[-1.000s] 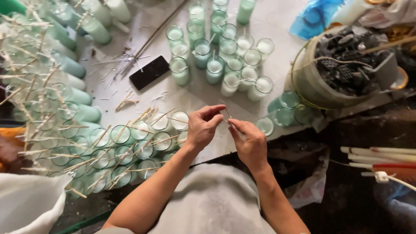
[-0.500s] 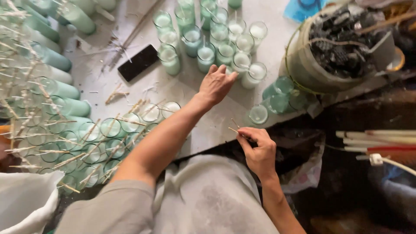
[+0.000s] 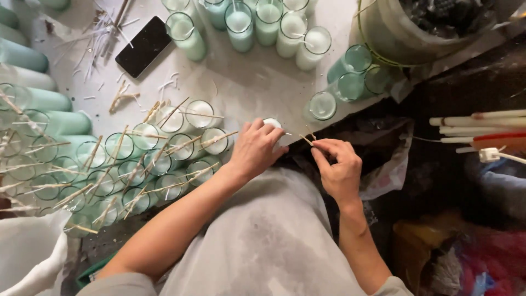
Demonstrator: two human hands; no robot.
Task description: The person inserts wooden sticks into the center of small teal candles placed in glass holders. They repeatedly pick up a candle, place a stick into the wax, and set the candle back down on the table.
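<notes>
Seen from above, a person's two bare hands work at the near edge of a pale, wax-spattered worktable [image 3: 246,87]. The left hand [image 3: 255,149] is wrapped over a small round glass candle jar filled with white wax [image 3: 272,123], its fingers clenched around the jar's side so that only the rim and a sliver of wax show beyond the fingertips. The right hand [image 3: 339,167] sits just beside it, toward the table's edge, thumb and forefinger pinched on a thin pale wooden stick [image 3: 306,140] whose free end points toward the jar; whether the stick touches the jar cannot be told. To the outer side of the left hand lies a crowded cluster of clear glass jars with pale wax and wooden sticks laid across their rims [image 3: 159,159], and farther that way a row of mint-green cylinders lying on their sides [image 3: 49,118]. Beyond both hands, well apart, stands a group of upright glass jars filled with green and white wax [image 3: 257,24], with a black rectangular phone [image 3: 143,46] lying flat near them. Just past the right hand, three empty-looking green-tinted glasses [image 3: 350,79] rest near a large round bucket [image 3: 394,33]. Loose long white tapers [image 3: 476,123] lie out to the right hand's far side.
</notes>
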